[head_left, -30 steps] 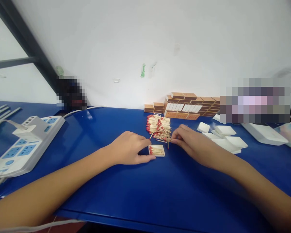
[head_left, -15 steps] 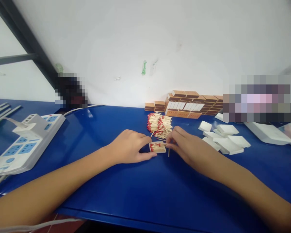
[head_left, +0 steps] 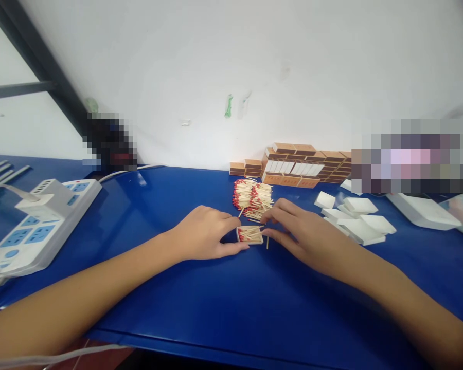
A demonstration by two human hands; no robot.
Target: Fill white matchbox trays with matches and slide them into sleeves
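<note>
A small white tray point(head_left: 250, 242) holding red-tipped matches point(head_left: 250, 234) lies on the blue table. My left hand point(head_left: 206, 235) grips its left end between thumb and fingers. At the tray's right end is my right hand point(head_left: 297, 228), thumb and forefinger apart, with nothing seen between them. A loose match point(head_left: 267, 242) lies just below its fingertips. Behind the tray, a pile of matches point(head_left: 252, 197) with red heads is spread on the table, close to my right fingers.
Stacked brown matchboxes point(head_left: 293, 180) stand along the wall. Several white trays point(head_left: 360, 226) lie to the right, near a larger white box point(head_left: 424, 210). A white power strip point(head_left: 38, 231) with cables is on the left. The blue table's point(head_left: 216, 313) front edge is nearest me.
My right thumb and forefinger have parted, and the matches they pinched now rest in the tray. My left hand keeps its place at the tray.
</note>
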